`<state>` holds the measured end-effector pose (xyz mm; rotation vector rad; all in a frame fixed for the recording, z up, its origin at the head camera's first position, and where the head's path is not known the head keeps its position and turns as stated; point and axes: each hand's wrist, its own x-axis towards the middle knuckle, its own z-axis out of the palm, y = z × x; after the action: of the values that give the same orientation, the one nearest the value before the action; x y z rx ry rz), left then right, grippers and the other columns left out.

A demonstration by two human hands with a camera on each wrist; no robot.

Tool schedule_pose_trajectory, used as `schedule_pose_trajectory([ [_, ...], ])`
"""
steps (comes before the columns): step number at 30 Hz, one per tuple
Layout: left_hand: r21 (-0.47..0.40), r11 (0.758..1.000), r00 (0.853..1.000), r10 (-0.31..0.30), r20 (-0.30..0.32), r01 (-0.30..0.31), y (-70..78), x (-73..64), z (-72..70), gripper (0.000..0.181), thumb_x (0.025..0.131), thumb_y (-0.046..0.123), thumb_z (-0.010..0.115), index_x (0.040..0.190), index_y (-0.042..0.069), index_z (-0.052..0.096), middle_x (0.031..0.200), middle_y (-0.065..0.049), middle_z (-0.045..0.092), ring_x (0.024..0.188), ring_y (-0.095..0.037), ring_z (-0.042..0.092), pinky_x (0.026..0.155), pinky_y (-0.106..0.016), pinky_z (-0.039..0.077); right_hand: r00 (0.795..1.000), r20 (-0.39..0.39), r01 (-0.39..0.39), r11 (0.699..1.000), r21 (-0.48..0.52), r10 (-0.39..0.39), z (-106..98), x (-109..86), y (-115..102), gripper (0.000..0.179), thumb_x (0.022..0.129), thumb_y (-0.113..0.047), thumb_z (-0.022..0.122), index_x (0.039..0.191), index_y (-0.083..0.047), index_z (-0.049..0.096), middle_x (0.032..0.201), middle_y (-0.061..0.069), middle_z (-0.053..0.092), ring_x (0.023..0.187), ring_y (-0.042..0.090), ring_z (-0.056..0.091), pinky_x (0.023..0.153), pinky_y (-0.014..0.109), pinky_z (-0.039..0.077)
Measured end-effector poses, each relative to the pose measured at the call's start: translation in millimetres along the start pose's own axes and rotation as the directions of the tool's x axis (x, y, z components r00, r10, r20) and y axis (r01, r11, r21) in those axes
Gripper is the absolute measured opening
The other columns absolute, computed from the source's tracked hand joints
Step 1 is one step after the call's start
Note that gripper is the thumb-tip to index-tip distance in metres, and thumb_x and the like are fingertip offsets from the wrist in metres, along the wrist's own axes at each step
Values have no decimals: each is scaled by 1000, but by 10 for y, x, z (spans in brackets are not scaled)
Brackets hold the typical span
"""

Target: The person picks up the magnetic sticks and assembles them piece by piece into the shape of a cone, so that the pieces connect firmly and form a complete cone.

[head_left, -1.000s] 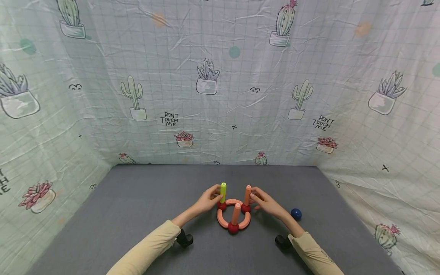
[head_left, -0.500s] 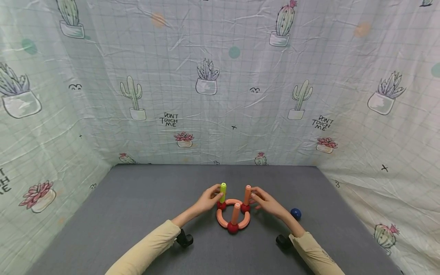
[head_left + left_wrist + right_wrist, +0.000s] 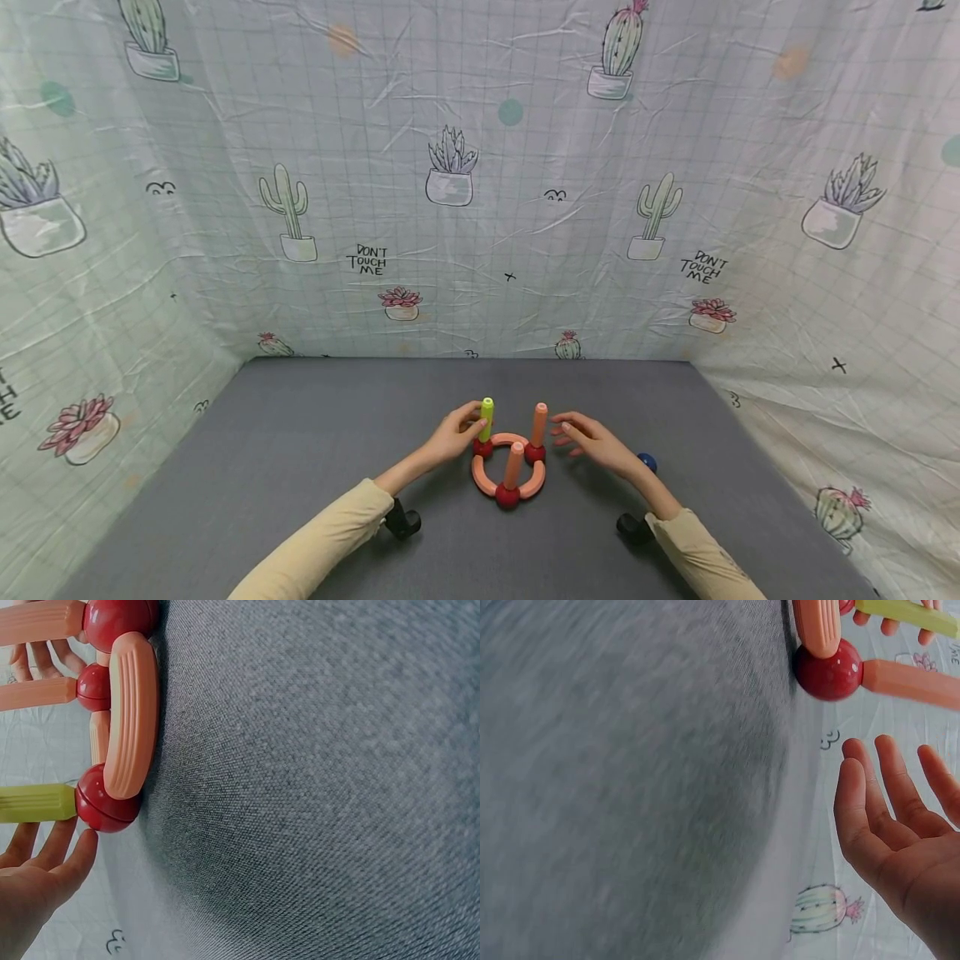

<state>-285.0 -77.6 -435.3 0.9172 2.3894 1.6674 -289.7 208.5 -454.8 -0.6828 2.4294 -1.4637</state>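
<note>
A ring of curved orange pieces (image 3: 483,477), joined by red balls (image 3: 507,497), lies flat on the grey table. From each of its three balls a rod stands up. My left hand (image 3: 452,434) has thumb and fingers around the yellow-green rod (image 3: 487,412) at the back left; in the left wrist view its fingertips reach the red ball (image 3: 105,802) below. To the right of the back orange rod (image 3: 539,423), my right hand (image 3: 596,442) hovers with spread fingers, apart from it. Nearest me rises the front orange rod (image 3: 513,467).
A blue ball (image 3: 647,461) lies right of the ring, partly hidden behind my right wrist. Black wrist cameras (image 3: 402,522) hang under both forearms. A cactus-printed cloth (image 3: 510,233) encloses the table's back and sides.
My right hand has drawn away from the back orange rod, to the right, and its fingers have spread. The left hand stays at the yellow-green rod.
</note>
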Motion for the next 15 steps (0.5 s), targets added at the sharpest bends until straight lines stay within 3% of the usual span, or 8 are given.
schedule_pose_trajectory([
  [9,8,1000,1000,0,-10,0,9,0,1,33,93,4,41,123,-8,41,111,-35,52,99,-44,56,79,-51,45,998,-58,2,995,-101,-8,-156,-173,69,43,96,-27,37,128,2,41,119,29,50,103,40,55,74,43,48],
  [15,3,1000,1000,2,-11,-2,11,-8,2,33,93,3,41,124,-8,41,112,-36,52,100,-45,55,80,-52,45,986,-139,49,958,-282,-92,-299,-338,60,35,94,-24,44,123,-5,48,113,24,56,94,35,59,70,30,49],
])
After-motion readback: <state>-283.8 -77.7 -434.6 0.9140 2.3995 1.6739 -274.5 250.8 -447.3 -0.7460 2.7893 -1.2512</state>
